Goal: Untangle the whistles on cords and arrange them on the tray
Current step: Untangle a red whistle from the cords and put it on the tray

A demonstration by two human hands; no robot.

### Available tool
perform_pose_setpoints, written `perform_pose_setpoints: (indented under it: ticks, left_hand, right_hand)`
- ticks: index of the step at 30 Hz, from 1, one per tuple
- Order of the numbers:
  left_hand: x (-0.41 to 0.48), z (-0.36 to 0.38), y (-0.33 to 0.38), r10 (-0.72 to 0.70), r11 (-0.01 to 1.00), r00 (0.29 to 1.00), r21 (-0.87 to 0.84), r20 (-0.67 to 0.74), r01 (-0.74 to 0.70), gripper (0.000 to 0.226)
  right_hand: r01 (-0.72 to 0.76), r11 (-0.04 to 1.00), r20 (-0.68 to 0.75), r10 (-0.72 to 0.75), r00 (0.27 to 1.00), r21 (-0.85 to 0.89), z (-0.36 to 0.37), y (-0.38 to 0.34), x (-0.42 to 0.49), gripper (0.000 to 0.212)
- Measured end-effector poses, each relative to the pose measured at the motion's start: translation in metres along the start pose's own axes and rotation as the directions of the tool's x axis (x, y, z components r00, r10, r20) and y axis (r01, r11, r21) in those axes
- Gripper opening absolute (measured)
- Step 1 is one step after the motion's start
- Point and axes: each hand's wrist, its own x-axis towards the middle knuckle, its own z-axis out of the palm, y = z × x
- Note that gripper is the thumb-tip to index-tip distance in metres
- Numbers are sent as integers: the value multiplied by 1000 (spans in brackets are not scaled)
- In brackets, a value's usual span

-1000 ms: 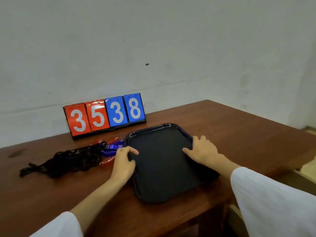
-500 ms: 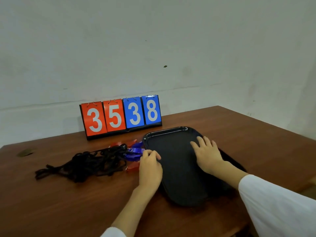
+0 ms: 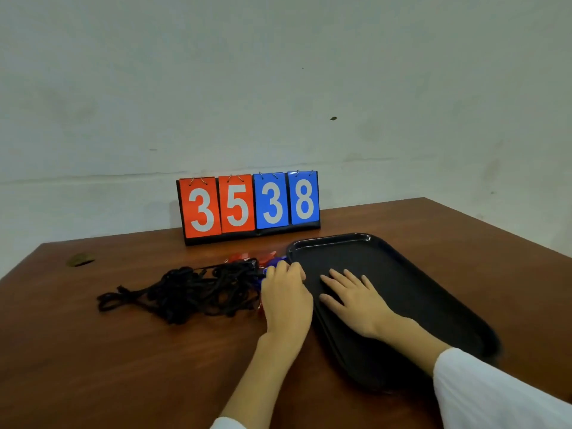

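A tangle of black cords (image 3: 198, 292) lies on the wooden table, left of the black tray (image 3: 418, 286). Red whistles (image 3: 244, 257) and a blue whistle (image 3: 276, 262) sit at the tangle's right end, against the tray's left rim. My left hand (image 3: 286, 297) lies over that end with its fingers curled down onto the blue whistle; its fingertips are hidden. My right hand (image 3: 353, 300) presses flat on the tray floor, fingers spread. Nothing else is on the tray.
A flip scoreboard (image 3: 249, 207) reading 35 in red and 38 in blue stands at the back by the white wall. A small dark leaf-like scrap (image 3: 80, 260) lies at the table's far left. The table's right edge runs close behind the tray.
My left hand left the tray rim and moved onto the whistles beside it. My right hand slid toward the tray's middle and lies flat. The view shifted left.
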Motion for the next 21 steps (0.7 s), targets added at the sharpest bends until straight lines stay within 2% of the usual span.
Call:
perform_pose_setpoints:
  ticks: [3, 7, 9, 12, 15, 18, 21]
  left_hand:
    - [10, -15, -14, -73, 994, 984, 97, 165, 58, 27]
    - [16, -23, -32, -108, 994, 884, 23, 456, 110, 40]
    - [16, -21, -35, -90, 993, 860, -25, 503, 118, 44]
    - [17, -21, -38, -90, 990, 873, -56, 480, 133, 39]
    - [19, -22, -39, -133, 961, 919, -178, 372, 212, 33]
    - [20, -23, -30, -138, 898, 977, -397, 162, 193, 25]
    - [17, -25, -21, -105, 868, 994, -485, 25, 104, 23]
  right_hand:
    - [30, 1000, 11, -30, 999, -2, -2, 2, 2, 57]
    - [58, 998, 21, -58, 998, -1, -2, 2, 2, 58]
    - [49, 999, 37, -50, 998, 23, -5, 2, 6, 60]
    - [53, 992, -61, -46, 997, 119, -20, -8, 6, 60]
    - [149, 927, -175, -93, 980, 344, -46, -26, 7, 41]
    - [187, 806, -149, -124, 981, 562, -56, -46, 9, 24]
    - [107, 671, -72, -80, 994, 734, -53, -59, 9, 26]
